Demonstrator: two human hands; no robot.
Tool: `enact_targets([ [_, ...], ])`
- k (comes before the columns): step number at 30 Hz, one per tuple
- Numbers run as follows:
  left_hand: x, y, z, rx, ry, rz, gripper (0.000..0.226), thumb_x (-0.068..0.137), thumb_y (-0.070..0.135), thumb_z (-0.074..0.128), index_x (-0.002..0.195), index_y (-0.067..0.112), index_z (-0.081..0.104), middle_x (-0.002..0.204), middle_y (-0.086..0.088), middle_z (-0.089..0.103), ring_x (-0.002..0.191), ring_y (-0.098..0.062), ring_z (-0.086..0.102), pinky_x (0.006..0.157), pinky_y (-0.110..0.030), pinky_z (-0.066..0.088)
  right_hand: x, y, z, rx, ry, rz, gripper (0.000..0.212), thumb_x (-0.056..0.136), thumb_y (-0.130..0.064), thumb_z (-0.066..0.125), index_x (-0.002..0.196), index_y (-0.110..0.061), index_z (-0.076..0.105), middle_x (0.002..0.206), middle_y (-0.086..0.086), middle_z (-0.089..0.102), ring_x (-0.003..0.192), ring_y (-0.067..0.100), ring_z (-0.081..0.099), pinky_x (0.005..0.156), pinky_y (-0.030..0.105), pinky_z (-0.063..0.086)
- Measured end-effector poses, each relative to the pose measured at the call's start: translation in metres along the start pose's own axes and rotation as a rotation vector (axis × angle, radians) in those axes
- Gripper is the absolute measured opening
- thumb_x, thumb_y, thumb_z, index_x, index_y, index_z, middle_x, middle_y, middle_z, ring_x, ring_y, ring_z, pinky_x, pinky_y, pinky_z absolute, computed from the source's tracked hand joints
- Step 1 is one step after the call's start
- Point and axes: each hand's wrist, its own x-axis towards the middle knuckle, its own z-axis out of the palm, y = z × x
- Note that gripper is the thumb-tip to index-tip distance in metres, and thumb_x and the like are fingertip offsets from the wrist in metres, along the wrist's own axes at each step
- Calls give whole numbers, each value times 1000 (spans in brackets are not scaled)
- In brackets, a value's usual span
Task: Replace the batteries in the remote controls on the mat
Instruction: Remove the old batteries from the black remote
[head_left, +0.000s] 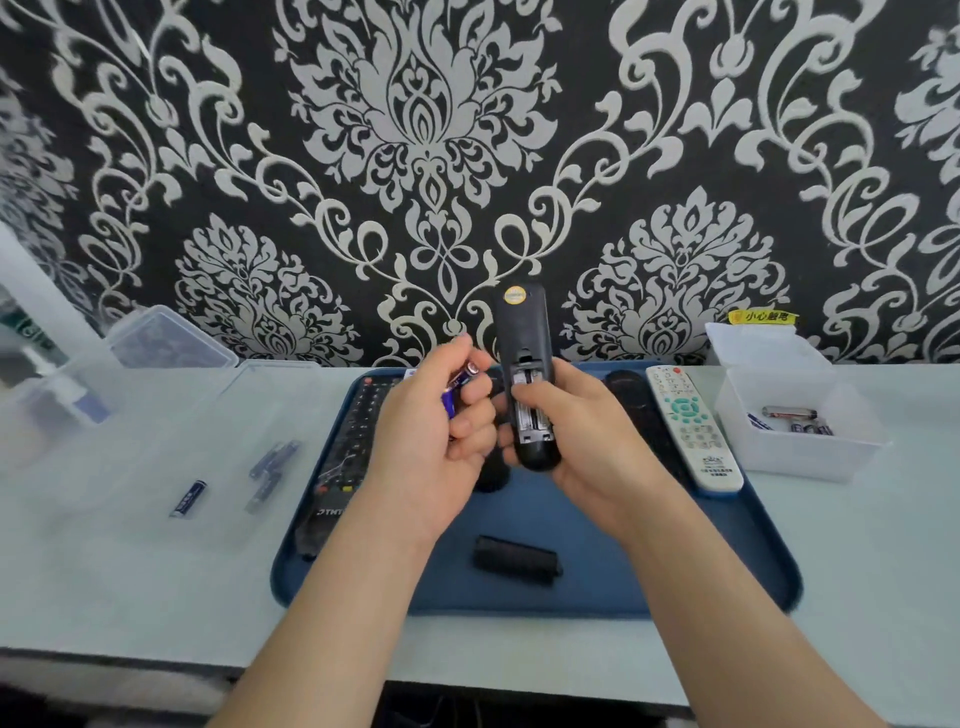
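One black remote (522, 374) is held up above the blue mat (597, 577), its back facing the person, its battery bay open and bare metal showing inside. The right hand (571, 431) is clamped round its lower half, thumb lying across the open bay. Just beside it, the left hand (436, 421) curls its fingers round a blue battery (460, 387) (there may be a second tucked behind it; I cannot tell), metal end pointing up. The two hands nearly touch.

Below them a black battery cover (517, 560) lies alone on the mat, towards its near edge. Along the mat's left side lies a long dark remote (345, 457), buttons up. On the right side lies a white remote (693, 428), and just left of that another remote (639, 405), partly hidden.

The mat sits on a pale tabletop (130, 597). Left of the mat lie a lone battery (188, 498) and a blurred cluster of batteries (272, 465), with clear plastic boxes (171, 338) behind. Right of the mat stands a white box (810, 457), open, with spent-looking cells (789, 414) in its bottom. A yellow label (762, 316) sits on the black-and-silver patterned wall (426, 130) above that box.
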Motion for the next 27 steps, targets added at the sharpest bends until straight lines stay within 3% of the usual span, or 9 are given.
enact_targets([
  [5,-11,37,-38,329,258,281,18,95,25,56,86,11,60,61,0,51,38,-5,32,35,-15,25,5,13,44,-22,-67,-15,9,98,-5,54,104,-3,59,81,9,63,56,16,58,53,27,52],
  [9,-12,65,-90,1037,636,659,17,92,32,58,82,21,67,70,10,63,65,-8,56,63,-29,42,8,28,81,-40,-112,-3,10,96,-3,56,104,-3,62,79,8,64,52,15,55,49,24,47],
  [12,-10,77,-130,1393,798,601,19,94,25,52,103,19,68,102,-4,69,95,-25,60,81,-33,43,6,35,97,-97,-158,5,12,94,-1,57,104,-2,63,76,7,62,51,14,53,48,22,46],
  [16,-12,80,-146,1565,751,253,35,95,19,42,124,11,60,130,-16,58,119,-35,51,99,-38,38,5,40,101,-128,-159,21,15,95,-2,55,106,-5,64,78,6,63,52,13,53,50,22,46],
  [17,-14,78,-141,1579,737,260,36,96,17,41,125,9,60,132,-16,58,121,-35,50,99,-37,37,5,39,100,-120,-155,32,17,95,-1,53,107,-5,64,80,6,63,52,13,53,51,23,46],
  [19,-19,74,-122,1578,692,444,36,95,13,42,125,13,62,130,-9,61,120,-30,52,99,-35,38,4,37,96,-85,-139,58,25,94,4,46,107,-6,66,83,8,64,59,16,54,53,23,46],
  [22,-18,57,-84,1434,479,685,37,94,14,46,127,22,60,127,4,61,116,-15,53,100,-29,39,5,33,81,-76,-127,19,36,85,13,40,103,-1,67,82,11,60,72,21,56,57,24,47],
  [25,-5,30,-60,1444,270,702,47,93,23,52,140,24,43,140,6,45,126,-11,42,100,-21,31,5,26,59,-127,-138,-73,39,83,16,42,104,-2,69,74,7,60,70,20,55,64,27,48],
  [27,6,16,-51,1366,196,659,51,93,24,54,142,25,40,145,6,40,131,-12,40,106,-26,34,2,19,40,-155,-143,-87,35,83,16,44,104,0,68,75,14,62,69,21,55,62,27,48],
])
